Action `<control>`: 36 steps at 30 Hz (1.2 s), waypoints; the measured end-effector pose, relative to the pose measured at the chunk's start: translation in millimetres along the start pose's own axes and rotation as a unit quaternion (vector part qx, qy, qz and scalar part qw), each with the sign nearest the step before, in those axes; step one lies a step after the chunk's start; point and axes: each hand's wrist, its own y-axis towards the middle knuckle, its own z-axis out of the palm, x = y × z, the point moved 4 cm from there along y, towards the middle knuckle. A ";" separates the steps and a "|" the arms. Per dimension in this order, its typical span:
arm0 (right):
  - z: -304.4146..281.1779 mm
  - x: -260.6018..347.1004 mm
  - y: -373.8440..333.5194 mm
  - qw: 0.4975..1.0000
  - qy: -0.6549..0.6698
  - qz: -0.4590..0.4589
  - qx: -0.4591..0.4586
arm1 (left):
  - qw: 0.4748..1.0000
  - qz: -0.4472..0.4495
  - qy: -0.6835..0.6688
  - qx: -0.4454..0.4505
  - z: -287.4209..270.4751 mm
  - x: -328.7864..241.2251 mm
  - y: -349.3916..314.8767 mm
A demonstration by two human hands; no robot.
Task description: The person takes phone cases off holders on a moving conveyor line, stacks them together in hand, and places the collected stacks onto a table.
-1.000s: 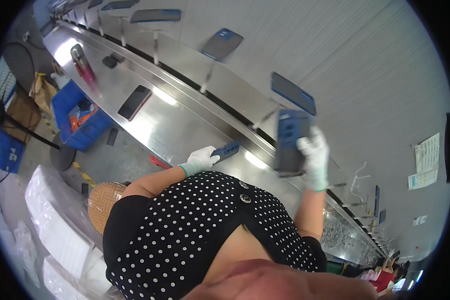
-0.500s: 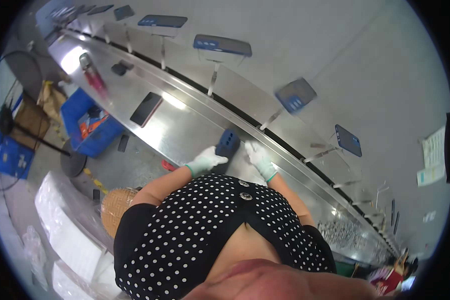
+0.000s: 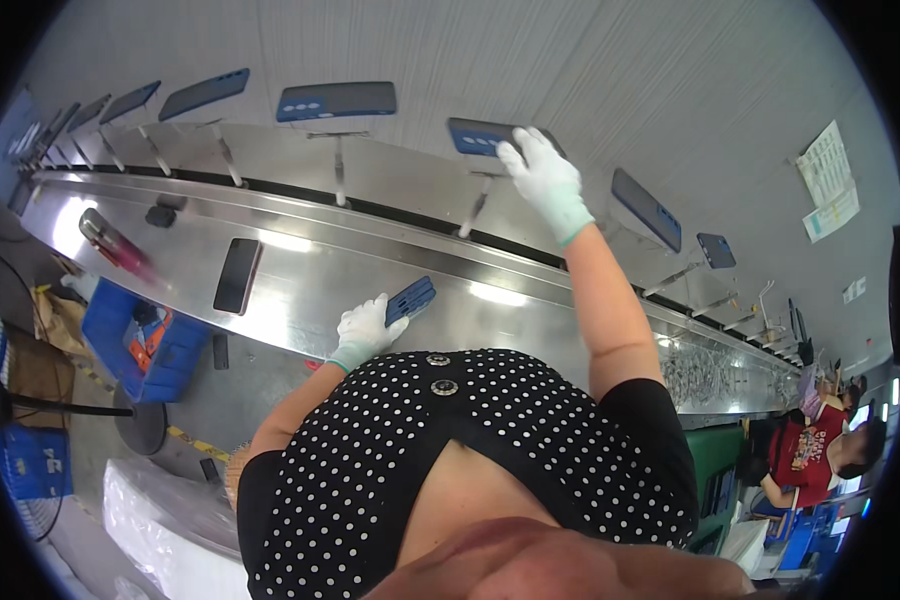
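My left hand [image 3: 367, 328], in a white glove, is closed on a blue phone case [image 3: 410, 300] low over the metal bench, near my body. Out over the rail, my gloved right hand [image 3: 543, 175] is stretched out with thumb and fingers apart. Its fingertips overlap a dark phone case with a blue camera end [image 3: 475, 137] on a stand; whether they touch it cannot be told. Another dark blue case [image 3: 647, 208] stands right of that hand, and one more case [image 3: 335, 101] is raised on a stand to its left.
The metal bench [image 3: 340, 290] carries a dark phone-shaped slab [image 3: 237, 275], a pink bottle [image 3: 115, 243] and a small black object [image 3: 161, 215]. A blue crate [image 3: 175, 360] is at the left. Small metal parts [image 3: 710, 378] lie at the right, with a person in red [image 3: 808, 455] beyond.
My right hand has risen from the bench to a case on the stands. My left hand keeps its case. My view has turned, showing more of the bench's right side.
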 end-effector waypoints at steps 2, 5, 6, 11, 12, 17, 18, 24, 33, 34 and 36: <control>-21.7 9.2 -5.0 0.986 -0.134 0.039 0.094 | 1.000 0.000 -0.002 0.016 -7.5 16.9 1.1; -36.4 6.5 8.1 0.964 -0.246 0.071 0.079 | 0.999 0.006 -0.009 0.043 -25.4 44.6 4.3; -40.4 5.4 16.0 0.960 -0.254 0.074 0.094 | 0.999 0.015 -0.014 0.051 -33.6 56.1 4.4; -34.7 -114.8 5.5 0.979 0.055 0.197 0.001 | 0.998 0.036 -0.040 0.033 -43.8 89.0 11.3; -42.5 -107.7 8.1 0.979 0.081 0.175 0.067 | 0.998 0.030 -0.035 0.047 -48.8 96.6 9.9; -56.8 -109.6 2.5 0.915 0.234 0.267 0.191 | 0.996 0.048 -0.040 0.058 -61.4 128.9 15.8; -58.3 -110.5 1.6 0.918 0.244 0.265 0.162 | 0.996 0.046 -0.038 0.065 -67.9 136.2 16.6; -66.9 30.6 11.0 0.885 0.450 0.112 0.040 | 0.994 0.021 -0.070 0.078 -76.4 166.6 17.6; 48.1 110.4 112.6 0.921 0.383 -0.019 0.062 | 0.993 0.016 -0.078 0.082 -59.5 181.8 45.5; 63.6 85.6 124.5 0.922 0.350 0.067 0.153 | 0.993 0.017 -0.081 0.081 -55.4 185.0 50.6; 67.0 60.6 117.9 0.897 0.393 0.098 0.176 | 0.993 0.013 -0.081 0.083 -53.5 182.9 49.0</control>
